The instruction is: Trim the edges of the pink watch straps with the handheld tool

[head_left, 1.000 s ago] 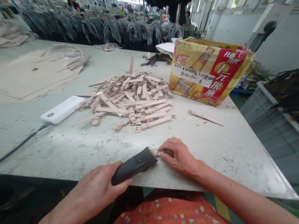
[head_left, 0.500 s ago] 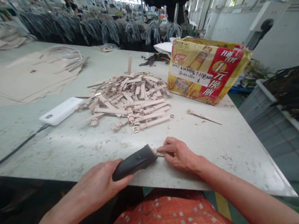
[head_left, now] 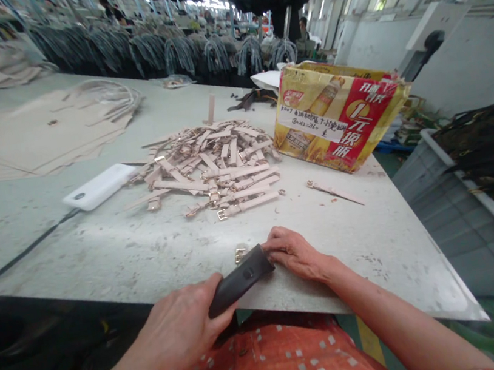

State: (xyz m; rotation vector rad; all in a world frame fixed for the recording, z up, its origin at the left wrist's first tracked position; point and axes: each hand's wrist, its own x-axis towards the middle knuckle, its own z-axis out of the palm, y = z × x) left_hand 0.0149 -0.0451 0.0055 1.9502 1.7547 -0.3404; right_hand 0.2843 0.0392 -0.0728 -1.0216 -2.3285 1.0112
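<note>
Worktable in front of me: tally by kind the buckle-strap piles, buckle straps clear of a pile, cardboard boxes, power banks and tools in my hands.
Buckle-strap pile: 1
Cardboard box: 1
White power bank: 1
Dark handheld tool: 1
Buckle straps clear of the pile: 2, the lone strap near the box and the strap partly behind the tool
Total: 6

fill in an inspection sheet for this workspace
Surface: pale table, dark specks and smudges.
Work pieces: black handheld tool, gold buckle beside it, pile of buckled straps, single strap lying apart.
Clutter: white device, yellow-and-red box, beige sheets.
Hands: left hand grips the tool; right hand is at its right end, its hold unclear.
Cables: dark cable runs from the white device towards the left.
Surroundings: grey bin right of the table, grey bundles beyond.
</note>
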